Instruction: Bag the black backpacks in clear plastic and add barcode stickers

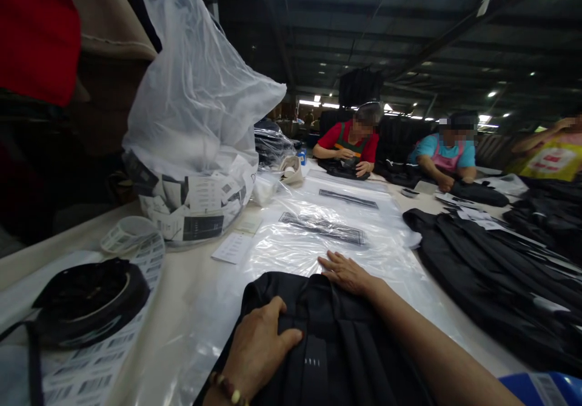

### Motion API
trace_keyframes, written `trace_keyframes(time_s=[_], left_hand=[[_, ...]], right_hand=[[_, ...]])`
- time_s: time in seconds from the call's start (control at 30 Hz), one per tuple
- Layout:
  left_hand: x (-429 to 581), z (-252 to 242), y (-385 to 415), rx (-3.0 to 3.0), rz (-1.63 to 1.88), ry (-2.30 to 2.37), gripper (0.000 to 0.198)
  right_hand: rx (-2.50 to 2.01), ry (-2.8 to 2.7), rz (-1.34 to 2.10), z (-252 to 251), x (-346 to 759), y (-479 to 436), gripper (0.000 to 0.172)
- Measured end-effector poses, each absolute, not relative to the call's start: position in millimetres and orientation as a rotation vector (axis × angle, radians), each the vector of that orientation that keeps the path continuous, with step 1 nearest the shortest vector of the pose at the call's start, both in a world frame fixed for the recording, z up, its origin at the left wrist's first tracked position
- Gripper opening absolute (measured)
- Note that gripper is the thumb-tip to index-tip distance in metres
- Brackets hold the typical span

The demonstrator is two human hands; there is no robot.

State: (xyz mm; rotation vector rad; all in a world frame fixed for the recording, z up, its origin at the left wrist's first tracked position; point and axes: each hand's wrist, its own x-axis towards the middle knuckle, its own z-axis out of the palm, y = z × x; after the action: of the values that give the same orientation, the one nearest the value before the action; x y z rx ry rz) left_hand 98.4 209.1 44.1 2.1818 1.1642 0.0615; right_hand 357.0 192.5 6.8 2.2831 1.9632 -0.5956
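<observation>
A black garment [318,339] with a small printed label lies in front of me, on top of clear plastic bags [291,254] marked with dark printed boxes. My left hand [261,342] rests on the garment's left side, thumb and forefinger apart, a beaded bracelet round the wrist. The other fingers of that hand are mostly hidden. Farther forward, my right hand [348,272] lies flat with its fingers spread, across the garment's far edge and the plastic.
A large clear bag of paper tags [195,200] stands at the left, near a label roll [131,233] and a black ring-shaped item [91,300]. Black garments [491,279] are piled at the right. Several people work beyond.
</observation>
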Motion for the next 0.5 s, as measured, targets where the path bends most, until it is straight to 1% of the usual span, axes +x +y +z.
trace_keyframes(time_s=[0.1,0.3,0.5], left_hand=[[98.4,45.9,208.7,2.173,0.053,1.162,0.031],[98.9,42.7,209.1,2.17,0.08,1.173,0.03],[97.9,42.0,208.0,2.136,0.1,1.173,0.03]], right_hand=[[2.322,1.923,-0.54,1.2,360.8,200.4,0.057],[2.388,1.87,-0.463,-10.4,371.5,213.4,0.051],[2.48,1.859,-0.404,-11.1,386.7,226.7,0.05]])
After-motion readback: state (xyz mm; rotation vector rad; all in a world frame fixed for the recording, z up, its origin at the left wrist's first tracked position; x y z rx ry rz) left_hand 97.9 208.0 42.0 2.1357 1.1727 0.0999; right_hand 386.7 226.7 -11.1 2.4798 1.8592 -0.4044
